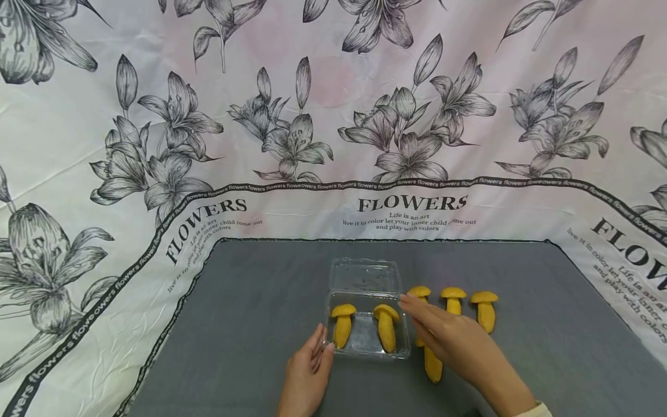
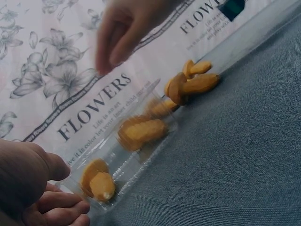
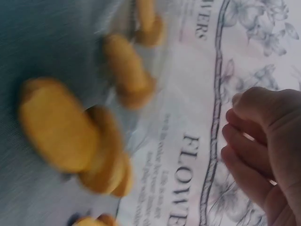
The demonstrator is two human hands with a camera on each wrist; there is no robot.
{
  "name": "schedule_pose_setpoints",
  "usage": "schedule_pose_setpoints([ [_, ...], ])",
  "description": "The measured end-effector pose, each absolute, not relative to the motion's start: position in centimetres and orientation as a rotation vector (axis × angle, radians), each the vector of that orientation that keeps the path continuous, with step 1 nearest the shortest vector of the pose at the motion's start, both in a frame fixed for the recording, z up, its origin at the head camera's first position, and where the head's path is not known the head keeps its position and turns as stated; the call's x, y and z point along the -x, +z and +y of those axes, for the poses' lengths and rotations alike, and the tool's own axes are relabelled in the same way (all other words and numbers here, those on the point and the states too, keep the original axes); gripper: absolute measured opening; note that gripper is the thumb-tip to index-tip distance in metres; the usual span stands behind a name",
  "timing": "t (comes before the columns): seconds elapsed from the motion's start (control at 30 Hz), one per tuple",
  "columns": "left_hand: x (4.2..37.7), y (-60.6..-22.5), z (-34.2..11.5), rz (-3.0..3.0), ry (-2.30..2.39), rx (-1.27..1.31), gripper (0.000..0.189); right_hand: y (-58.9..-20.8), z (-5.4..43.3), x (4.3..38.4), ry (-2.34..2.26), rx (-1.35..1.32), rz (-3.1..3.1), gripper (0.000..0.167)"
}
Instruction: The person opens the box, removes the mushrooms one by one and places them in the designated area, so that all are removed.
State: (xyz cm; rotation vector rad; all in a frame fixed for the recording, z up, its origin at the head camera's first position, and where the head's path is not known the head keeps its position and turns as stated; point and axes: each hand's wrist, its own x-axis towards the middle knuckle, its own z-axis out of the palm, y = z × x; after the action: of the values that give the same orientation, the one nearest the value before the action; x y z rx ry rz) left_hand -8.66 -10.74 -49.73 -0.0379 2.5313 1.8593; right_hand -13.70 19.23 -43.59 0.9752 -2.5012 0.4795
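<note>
A clear plastic box lies with its lid flipped back. Inside it are two yellow mushrooms, one at the left and one at the right. At the box's left side my left hand holds the edge, thumb at the near corner and fingers along the wall. My right hand is raised over the box's right side, its fingers loosely bent with nothing between them in the right wrist view. It partly covers several more yellow mushrooms, among them a near one.
To the right of the box, a mushroom and another lie on the grey table. A white floral cloth hangs behind and along both sides. A dark green object shows at the left wrist view's top.
</note>
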Motion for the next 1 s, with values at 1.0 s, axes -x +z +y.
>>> schedule_pose_setpoints([
  [1.0, 8.7, -49.9, -10.8, 2.524, 1.882, 0.059, 0.065, -46.4, 8.9, 17.6, 0.401, -1.154, -2.709, 0.062],
])
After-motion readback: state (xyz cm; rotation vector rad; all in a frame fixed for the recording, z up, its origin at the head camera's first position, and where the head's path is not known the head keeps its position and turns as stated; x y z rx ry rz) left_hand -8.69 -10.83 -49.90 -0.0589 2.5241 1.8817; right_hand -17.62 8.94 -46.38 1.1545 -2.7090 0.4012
